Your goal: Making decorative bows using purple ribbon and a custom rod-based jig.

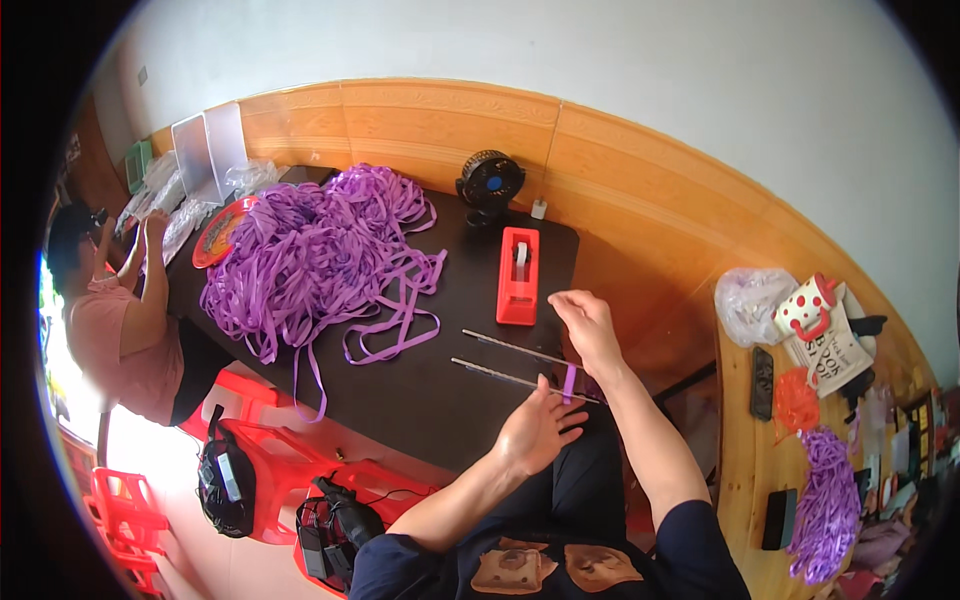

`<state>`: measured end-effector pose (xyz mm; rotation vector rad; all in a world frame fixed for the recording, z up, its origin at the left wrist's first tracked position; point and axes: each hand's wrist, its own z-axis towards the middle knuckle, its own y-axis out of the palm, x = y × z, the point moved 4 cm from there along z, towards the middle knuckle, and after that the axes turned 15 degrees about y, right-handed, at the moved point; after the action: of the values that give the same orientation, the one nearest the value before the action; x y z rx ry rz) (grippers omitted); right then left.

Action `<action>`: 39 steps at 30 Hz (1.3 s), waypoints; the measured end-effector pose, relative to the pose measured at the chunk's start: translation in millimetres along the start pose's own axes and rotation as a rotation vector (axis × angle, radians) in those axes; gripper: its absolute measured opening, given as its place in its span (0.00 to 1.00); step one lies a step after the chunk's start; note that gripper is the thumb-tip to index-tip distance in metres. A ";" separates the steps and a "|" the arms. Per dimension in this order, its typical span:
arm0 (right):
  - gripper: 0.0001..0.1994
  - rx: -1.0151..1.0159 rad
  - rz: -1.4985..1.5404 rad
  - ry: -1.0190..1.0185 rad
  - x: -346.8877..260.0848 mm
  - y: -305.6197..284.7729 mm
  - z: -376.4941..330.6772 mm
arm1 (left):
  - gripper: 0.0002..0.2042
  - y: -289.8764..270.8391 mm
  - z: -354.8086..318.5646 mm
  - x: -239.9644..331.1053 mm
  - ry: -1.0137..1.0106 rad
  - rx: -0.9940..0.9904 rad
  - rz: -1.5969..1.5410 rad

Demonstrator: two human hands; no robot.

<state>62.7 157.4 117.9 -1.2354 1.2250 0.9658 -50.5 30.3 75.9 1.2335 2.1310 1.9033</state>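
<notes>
Two thin metal rods [500, 373] lie roughly parallel at the dark table's near edge, their free ends pointing left. A short band of purple ribbon [569, 384] spans them near their right end. My left hand [537, 432] is open, palm turned up and fingers apart, its thumb tip at the nearer rod. Above the farther rod, my right hand [590, 325] has its fingers drawn together at the tips; whatever they pinch, if anything, is too small to make out. Just beyond it stands a red tape dispenser [518, 277] with a roll of clear tape.
A big heap of purple ribbon [310, 250] covers the table's left part, near a black fan [490, 183]. A wooden table [735, 480] on my right carries bags, a spotted cup and more ribbon. Red stools [270, 470] hold black bags. Another person [135, 320] works far left.
</notes>
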 end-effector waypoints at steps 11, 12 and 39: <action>0.05 -0.043 0.235 0.321 -10.7 51.7 25.7 | 0.45 0.8 -1.5 1.3 -0.006 -0.028 -0.018; 0.04 -0.054 0.265 0.291 -15.3 52.9 23.6 | 0.44 1.3 -1.7 1.0 -0.004 -0.029 -0.024; 0.07 0.072 -0.355 -0.149 9.5 16.3 4.9 | 0.40 0.9 -2.4 0.7 0.002 -0.010 -0.035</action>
<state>48.7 163.4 105.8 -1.2480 0.8793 0.7307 -51.7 28.7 77.6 1.1850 2.1264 1.8997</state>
